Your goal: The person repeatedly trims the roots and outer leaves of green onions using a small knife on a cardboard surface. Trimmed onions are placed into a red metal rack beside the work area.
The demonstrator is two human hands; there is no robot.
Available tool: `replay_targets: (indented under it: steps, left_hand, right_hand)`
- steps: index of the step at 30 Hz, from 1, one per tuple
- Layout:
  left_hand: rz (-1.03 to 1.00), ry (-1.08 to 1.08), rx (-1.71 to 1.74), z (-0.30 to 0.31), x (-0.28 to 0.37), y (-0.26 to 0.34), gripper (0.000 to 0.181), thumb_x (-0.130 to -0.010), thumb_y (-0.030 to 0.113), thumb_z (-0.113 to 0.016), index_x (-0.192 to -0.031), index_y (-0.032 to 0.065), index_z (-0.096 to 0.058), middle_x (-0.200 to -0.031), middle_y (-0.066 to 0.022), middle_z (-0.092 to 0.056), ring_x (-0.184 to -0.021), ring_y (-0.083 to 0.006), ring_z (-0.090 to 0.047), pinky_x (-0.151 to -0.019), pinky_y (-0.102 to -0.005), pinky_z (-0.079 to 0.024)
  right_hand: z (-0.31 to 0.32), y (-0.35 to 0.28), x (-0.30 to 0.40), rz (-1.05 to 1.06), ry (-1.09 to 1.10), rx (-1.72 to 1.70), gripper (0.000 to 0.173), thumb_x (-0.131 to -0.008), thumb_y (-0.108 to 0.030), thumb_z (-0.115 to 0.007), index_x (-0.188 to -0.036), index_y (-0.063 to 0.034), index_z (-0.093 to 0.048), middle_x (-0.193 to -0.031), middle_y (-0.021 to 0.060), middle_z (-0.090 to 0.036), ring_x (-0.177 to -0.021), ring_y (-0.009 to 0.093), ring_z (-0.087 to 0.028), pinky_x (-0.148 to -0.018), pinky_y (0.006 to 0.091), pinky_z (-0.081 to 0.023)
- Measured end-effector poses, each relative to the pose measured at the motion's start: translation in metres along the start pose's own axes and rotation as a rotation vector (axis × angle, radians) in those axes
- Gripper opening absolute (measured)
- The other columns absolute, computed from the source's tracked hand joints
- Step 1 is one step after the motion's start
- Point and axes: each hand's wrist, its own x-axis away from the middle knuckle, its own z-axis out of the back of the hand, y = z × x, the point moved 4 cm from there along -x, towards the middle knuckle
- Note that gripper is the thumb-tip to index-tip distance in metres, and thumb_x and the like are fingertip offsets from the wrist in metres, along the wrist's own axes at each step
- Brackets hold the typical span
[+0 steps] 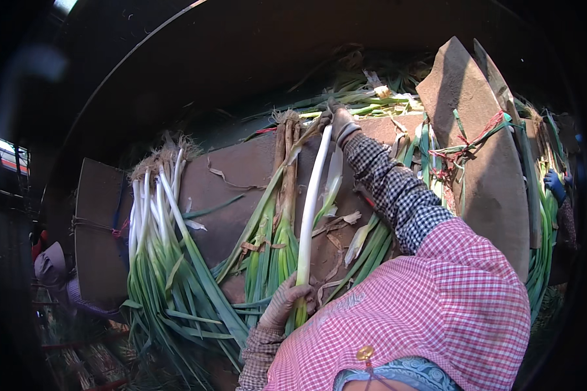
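Observation:
A long green onion (pixel 313 195) with a clean white shank lies slantwise in front of me. My left hand (pixel 287 299) is wrapped around its green part, close to my checked apron. At its far end my right hand (pixel 341 121) has its fingers closed on the root end; the roots are hidden. Just left of it, several unpeeled green onions (pixel 288 176) with brown outer skins rest on the brown work board (pixel 225 171). Farther left lies a bunch of white-stemmed green onions (pixel 159 215), roots away from me and leaves hanging over the near edge.
Leaf scraps and trimmings (pixel 372 100) are heaped beyond the board. Dry peelings (pixel 340 225) litter its surface. An upright brown panel (pixel 474 127), tied with red and green strips, stands at my right. Past it is another person's blue-gloved hand (pixel 554 185). A person in a hat (pixel 51 264) is at far left.

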Motion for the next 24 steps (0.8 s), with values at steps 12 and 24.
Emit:
replay_targets:
  steps: [12,24]
  left_hand:
    - [-0.414,1.112,-1.488,0.19,0.224,0.163,0.052,-0.089,0.009,-0.063,-0.137,0.0017,-0.046,-0.098,-0.0144,-0.064,-0.082,-0.0273,-0.064,-0.072,-0.0354,-0.054]
    - [-0.357,0.592,-1.121,0.09,-0.135,0.04,0.062,-0.073,0.025,-0.077,-0.125,0.0025,-0.051,-0.111,-0.0245,-0.065,-0.105,-0.0409,-0.061,-0.093,-0.0468,-0.047]
  right_hand:
    - [-0.042,-0.248,0.037,0.709,0.182,1.23,0.05,-0.092,-0.048,-0.065,-0.121,-0.0079,-0.064,-0.093,0.0066,-0.068,-0.082,0.021,-0.065,-0.073,0.0369,-0.052]
    - [0.145,0.04,0.248,0.296,0.45,2.378,0.089,-0.073,-0.029,-0.078,-0.148,-0.0059,-0.034,-0.131,0.0204,-0.048,-0.12,0.039,-0.049,-0.096,0.0485,-0.045]
